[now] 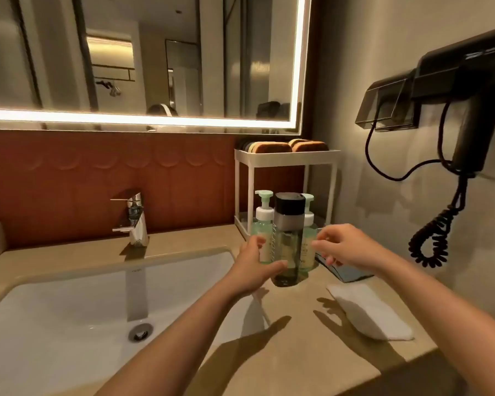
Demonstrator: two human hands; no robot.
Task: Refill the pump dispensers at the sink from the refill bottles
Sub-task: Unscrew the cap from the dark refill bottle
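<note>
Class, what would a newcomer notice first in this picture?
The dark refill bottle, gripped by the left hand in front of two green pump dispensers, the right hand beside it. Then the lit mirror above and the black hair dryer on the right wall.

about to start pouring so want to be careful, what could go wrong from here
The left hand grips the dark bottle low on its body; tall with its cap on top, it could tip out of that grip.
The left dispenser and right dispenser stand close behind it, so the right hand, fingers by them, could knock one over.
The sink is just beside; a dropped bottle might land in it.
</note>
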